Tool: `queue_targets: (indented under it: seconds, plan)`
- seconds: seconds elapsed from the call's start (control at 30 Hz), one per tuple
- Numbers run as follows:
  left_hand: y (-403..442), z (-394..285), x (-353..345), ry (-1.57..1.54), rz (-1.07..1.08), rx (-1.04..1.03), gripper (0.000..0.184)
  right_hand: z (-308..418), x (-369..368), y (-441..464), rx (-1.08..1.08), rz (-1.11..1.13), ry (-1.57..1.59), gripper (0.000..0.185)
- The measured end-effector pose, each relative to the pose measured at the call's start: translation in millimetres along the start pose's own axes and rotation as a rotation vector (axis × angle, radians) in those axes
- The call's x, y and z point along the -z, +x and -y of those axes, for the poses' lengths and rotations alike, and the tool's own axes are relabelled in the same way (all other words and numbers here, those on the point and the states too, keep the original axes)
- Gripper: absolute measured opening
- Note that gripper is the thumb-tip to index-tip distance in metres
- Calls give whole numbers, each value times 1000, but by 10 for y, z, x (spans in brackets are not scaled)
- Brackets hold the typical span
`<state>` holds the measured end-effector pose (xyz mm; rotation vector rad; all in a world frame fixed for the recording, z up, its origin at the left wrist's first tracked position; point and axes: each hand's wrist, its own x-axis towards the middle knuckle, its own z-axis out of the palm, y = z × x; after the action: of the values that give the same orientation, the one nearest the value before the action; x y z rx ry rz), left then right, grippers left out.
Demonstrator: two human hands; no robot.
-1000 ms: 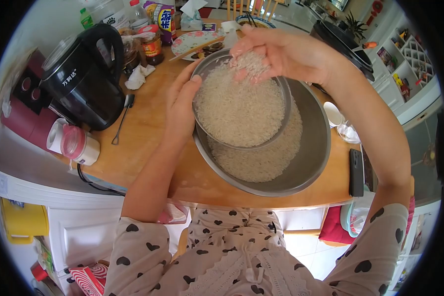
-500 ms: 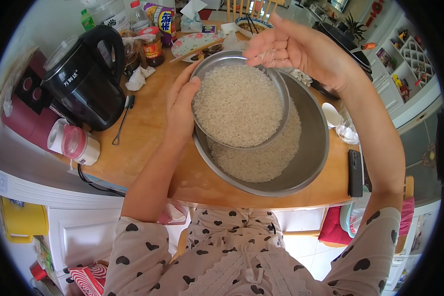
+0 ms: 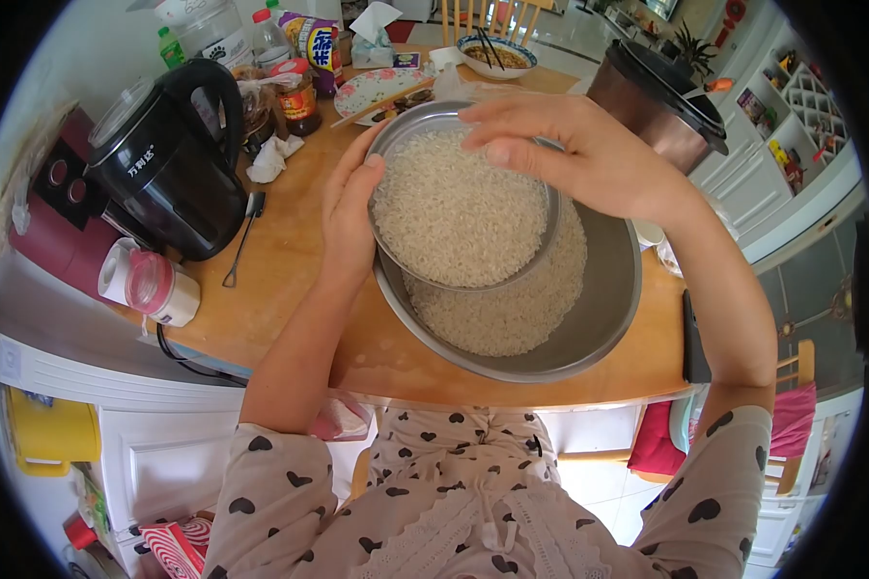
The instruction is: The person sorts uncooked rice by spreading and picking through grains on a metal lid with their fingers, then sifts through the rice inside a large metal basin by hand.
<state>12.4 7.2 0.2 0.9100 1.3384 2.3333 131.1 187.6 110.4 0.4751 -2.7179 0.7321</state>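
Observation:
My left hand grips the left rim of a small metal bowl, its thumb over the edge. White rice fills this bowl, which is held over a large metal basin. More rice lies in the bottom of the basin. My right hand is above the small bowl's far right rim, palm down, fingers stretched out and thumb apart. Its fingertips are close over the rice; whether they touch it I cannot tell. The right hand covers part of the bowl's far rim.
On the left stand a black electric kettle, a pink-lidded jar and a spoon. Behind are a sauce jar, a floral plate and a bowl with chopsticks. A cooker and a phone are at right.
My right hand has turned from palm up to palm down and come lower over the small bowl. The left hand still holds the bowl, which has barely shifted.

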Motion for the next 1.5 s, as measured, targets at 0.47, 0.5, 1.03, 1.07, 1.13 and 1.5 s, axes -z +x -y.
queue_targets:
  seconds: [0.47,0.5,1.03,1.07,1.13,1.5]
  plan:
    - [2,0,-16,10,-10,-3,46,111,-232,-305,-65,175,36,30]
    - [5,7,-6,12,-9,-4,47,95,-241,-249,-80,155,54,31]
    - [5,-11,-6,49,4,-12,47,-454,-133,-221,-227,-304,392,31]
    - [2,-24,-16,51,5,-8,46,-488,-146,-304,-283,-334,347,29]
    - [-6,-49,-29,53,2,-5,46,-543,-196,-456,-389,-394,261,27]
    - [-17,-256,-148,430,170,166,41,-342,-209,-869,-650,-86,872,43]
